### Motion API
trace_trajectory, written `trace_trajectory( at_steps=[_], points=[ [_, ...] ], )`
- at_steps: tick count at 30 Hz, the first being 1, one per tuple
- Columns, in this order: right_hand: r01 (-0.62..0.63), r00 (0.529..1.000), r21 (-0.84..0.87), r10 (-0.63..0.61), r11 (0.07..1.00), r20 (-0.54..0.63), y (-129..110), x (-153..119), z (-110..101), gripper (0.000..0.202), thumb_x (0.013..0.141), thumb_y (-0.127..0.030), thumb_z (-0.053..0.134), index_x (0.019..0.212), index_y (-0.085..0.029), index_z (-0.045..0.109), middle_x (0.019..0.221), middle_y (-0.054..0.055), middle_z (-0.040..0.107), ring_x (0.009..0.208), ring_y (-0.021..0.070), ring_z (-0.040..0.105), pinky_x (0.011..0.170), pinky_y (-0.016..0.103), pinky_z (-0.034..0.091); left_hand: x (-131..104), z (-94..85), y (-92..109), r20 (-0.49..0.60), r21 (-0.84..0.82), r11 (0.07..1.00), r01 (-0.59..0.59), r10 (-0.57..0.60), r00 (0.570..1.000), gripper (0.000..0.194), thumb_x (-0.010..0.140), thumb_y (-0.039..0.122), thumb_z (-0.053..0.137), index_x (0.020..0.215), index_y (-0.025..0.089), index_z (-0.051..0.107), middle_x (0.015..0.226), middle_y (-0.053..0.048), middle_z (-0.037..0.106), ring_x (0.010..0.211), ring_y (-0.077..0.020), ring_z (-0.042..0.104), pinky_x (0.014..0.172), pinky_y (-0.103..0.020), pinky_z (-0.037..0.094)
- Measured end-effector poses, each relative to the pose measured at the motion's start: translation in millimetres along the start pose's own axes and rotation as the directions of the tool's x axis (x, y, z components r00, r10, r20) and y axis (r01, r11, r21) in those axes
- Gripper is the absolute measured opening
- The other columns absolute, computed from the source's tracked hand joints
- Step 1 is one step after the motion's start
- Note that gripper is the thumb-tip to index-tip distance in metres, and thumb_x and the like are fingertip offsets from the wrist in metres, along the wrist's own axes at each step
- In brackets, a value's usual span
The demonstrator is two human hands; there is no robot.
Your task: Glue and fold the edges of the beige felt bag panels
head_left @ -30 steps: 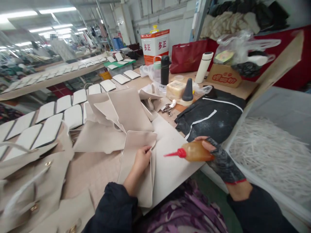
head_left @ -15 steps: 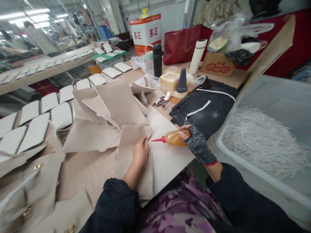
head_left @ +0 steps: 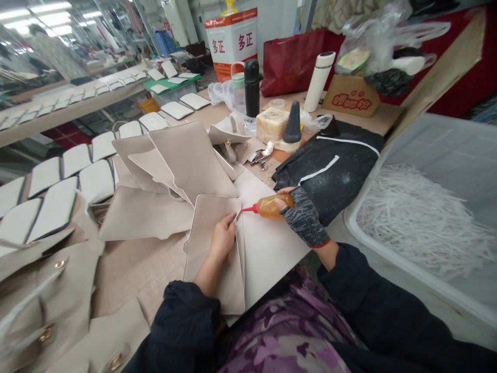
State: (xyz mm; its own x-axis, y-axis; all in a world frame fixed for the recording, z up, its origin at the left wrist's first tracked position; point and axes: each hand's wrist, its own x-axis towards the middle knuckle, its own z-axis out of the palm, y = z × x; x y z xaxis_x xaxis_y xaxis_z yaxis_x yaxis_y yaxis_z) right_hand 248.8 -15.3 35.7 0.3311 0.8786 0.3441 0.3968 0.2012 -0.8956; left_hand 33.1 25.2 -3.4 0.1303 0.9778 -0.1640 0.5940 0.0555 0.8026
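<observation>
My left hand (head_left: 224,234) grips the right edge of a beige leather panel (head_left: 205,228), fingers closed on it and parting its layers a little. In my right hand (head_left: 289,202), which wears a grey fingerless glove, lies a squeeze bottle (head_left: 268,206) of amber liquid, tilted sideways. Its red nozzle (head_left: 249,209) points left, its tip at the panel's edge close to my left fingers. Whether any liquid comes out is too small to tell. Under the panel a pale sheet (head_left: 267,243) covers part of the table.
More beige panels (head_left: 190,160) stand folded behind. White-topped pieces (head_left: 58,202) lie in rows at left. Bag parts with gold fittings (head_left: 58,290) are at lower left. A black flask (head_left: 252,90), black cloth (head_left: 330,160) and a bin (head_left: 419,280) of white strips are around the right side.
My right hand has brought the bottle left and slightly up, so the nozzle tip now meets the panel's edge. My left hand keeps its hold.
</observation>
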Motion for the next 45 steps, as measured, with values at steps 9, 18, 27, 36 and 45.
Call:
trace_trajectory(
  at_steps=[9,18,27,36,45],
  points=[
    [0.000,1.000,0.059,-0.002,0.998,0.031,-7.5,8.2,-0.2,0.015,0.076,-0.038,0.062,0.091,-0.036,0.059,0.094,0.004,0.058,0.092,0.0267,0.051,0.095,0.043,0.036,1.6,1.8,-3.0,-0.002,-0.028,1.000,0.006,-0.006,1.000,0.038,0.081,0.010,0.047,0.117,0.011,0.061,0.123,-0.010,0.061,0.116,-0.0211,0.055,0.104,-0.034,0.038],
    [0.003,1.000,-0.035,-0.002,0.999,0.028,7.5,12.8,0.6,0.015,0.078,-0.037,0.058,0.090,-0.028,0.057,0.090,0.005,0.059,0.086,0.0236,0.053,0.088,0.041,0.040,-1.3,0.3,0.1,0.003,-0.045,0.999,0.014,-0.014,1.000,0.039,0.081,0.010,0.046,0.117,0.010,0.061,0.122,-0.010,0.061,0.115,-0.0218,0.056,0.103,-0.035,0.039],
    [0.060,0.998,-0.143,-0.055,0.988,0.044,14.4,17.1,-1.9,0.028,0.078,-0.042,0.056,0.091,-0.017,0.057,0.091,0.009,0.062,0.086,0.0243,0.058,0.085,0.041,0.044,0.5,3.0,-4.7,-0.003,-0.085,0.996,0.006,-0.007,1.000,0.039,0.080,0.012,0.049,0.117,0.010,0.061,0.120,-0.011,0.063,0.113,-0.0227,0.057,0.103,-0.036,0.040],
    [0.060,0.998,-0.192,-0.058,0.980,0.016,18.5,16.4,-1.9,0.029,0.079,-0.042,0.055,0.093,-0.017,0.057,0.091,0.010,0.063,0.084,0.0234,0.060,0.082,0.040,0.047,0.8,3.3,-6.9,-0.014,-0.099,0.995,-0.006,0.005,1.000,0.037,0.080,0.013,0.049,0.115,0.010,0.062,0.116,-0.011,0.065,0.112,-0.0227,0.058,0.102,-0.037,0.040],
    [0.065,0.997,-0.199,-0.057,0.978,0.045,10.7,8.8,-6.4,0.025,0.079,-0.041,0.056,0.090,-0.018,0.058,0.088,0.009,0.063,0.081,0.0237,0.060,0.080,0.040,0.047,0.0,3.2,-8.6,-0.012,-0.085,0.996,-0.027,0.026,1.000,0.037,0.080,0.014,0.051,0.115,0.011,0.062,0.117,-0.010,0.065,0.112,-0.0240,0.058,0.102,-0.038,0.040]
  ],
)
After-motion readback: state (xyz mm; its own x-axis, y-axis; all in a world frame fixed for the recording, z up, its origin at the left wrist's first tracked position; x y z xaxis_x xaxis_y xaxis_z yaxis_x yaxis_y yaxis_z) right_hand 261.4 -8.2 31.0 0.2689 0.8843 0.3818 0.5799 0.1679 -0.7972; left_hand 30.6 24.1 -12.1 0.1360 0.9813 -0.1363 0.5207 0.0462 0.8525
